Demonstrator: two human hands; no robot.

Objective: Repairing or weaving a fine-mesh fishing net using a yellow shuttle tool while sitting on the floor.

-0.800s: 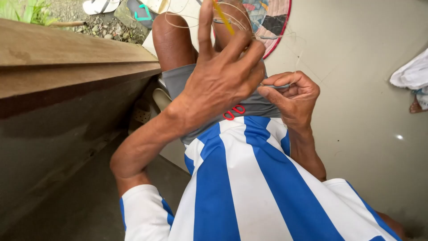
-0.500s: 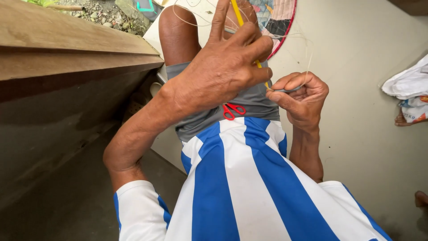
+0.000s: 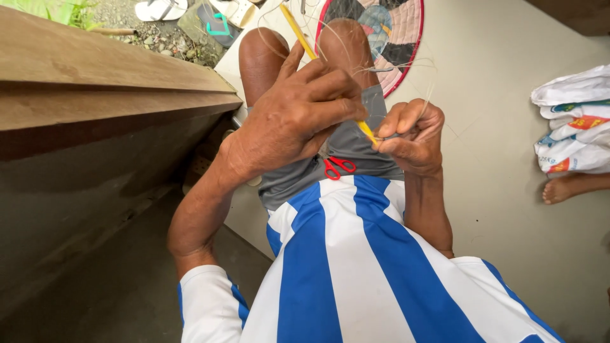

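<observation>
My left hand (image 3: 295, 117) is closed around a long thin yellow stick (image 3: 297, 30) that runs up past my knees. My right hand (image 3: 413, 136) pinches the stick's lower end together with thin clear strands (image 3: 406, 67) that loop up over my lap. Both hands meet over my grey shorts (image 3: 356, 155). Small red-handled scissors (image 3: 338, 166) lie on my lap just below the hands, untouched. What the fingertips hold besides stick and strands is hidden.
A wooden bench or ledge (image 3: 95, 82) runs along my left. A round patchwork mat (image 3: 397, 28) lies on the grey floor beyond my knees. Sandals (image 3: 159, 9) sit on gravel at top left. White printed sacks (image 3: 572, 127) and another person's bare foot (image 3: 565, 188) are at right.
My left hand has slid down the yellow stick toward my right hand, and the two hands now meet. The view tilted slightly, bringing the sacks and foot in.
</observation>
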